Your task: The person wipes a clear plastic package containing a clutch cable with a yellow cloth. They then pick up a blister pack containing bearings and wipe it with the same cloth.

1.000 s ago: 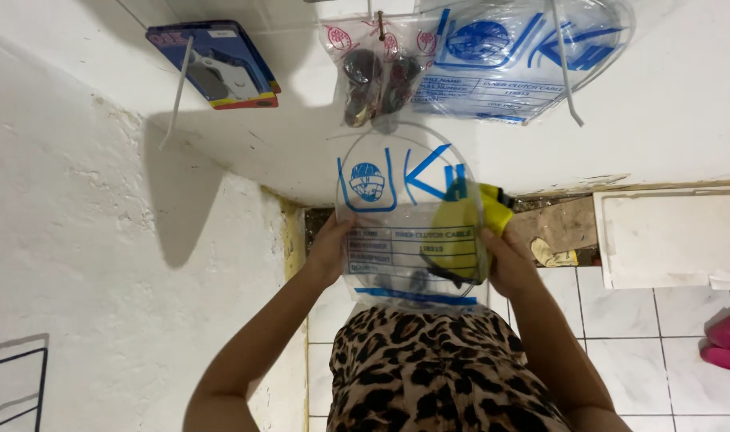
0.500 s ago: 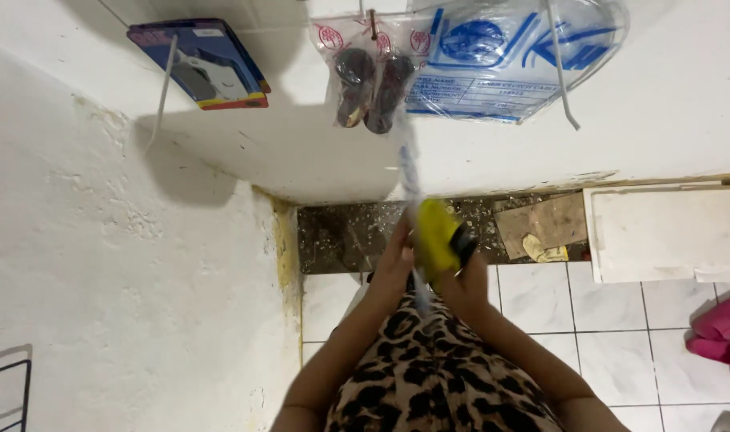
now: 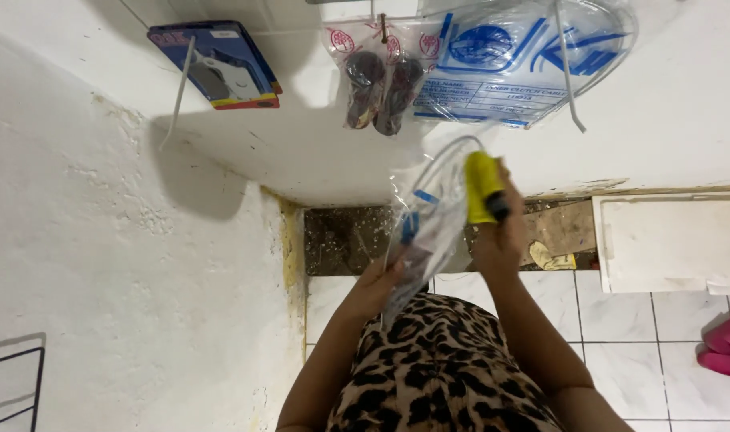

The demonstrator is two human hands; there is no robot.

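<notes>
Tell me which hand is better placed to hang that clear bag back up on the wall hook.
Probably the right hand: it is raised higher, nearer the hanging packets, gripping the clear bag and a yellow cloth. The left hand holds the bag's lower end.

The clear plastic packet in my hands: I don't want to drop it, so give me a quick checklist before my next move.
1. Left hand has a grip on the clear plastic packet: ok, fingers at its lower edge.
2. Right hand has a grip on the yellow cloth: ok.
3. Packet held flat: not ok, it is twisted and tilted.
4. Packet sealed: cannot tell.
5. Hanging packets on the wall above are apart from the one held: ok.
6. Wall hook free for it: cannot tell.
</notes>
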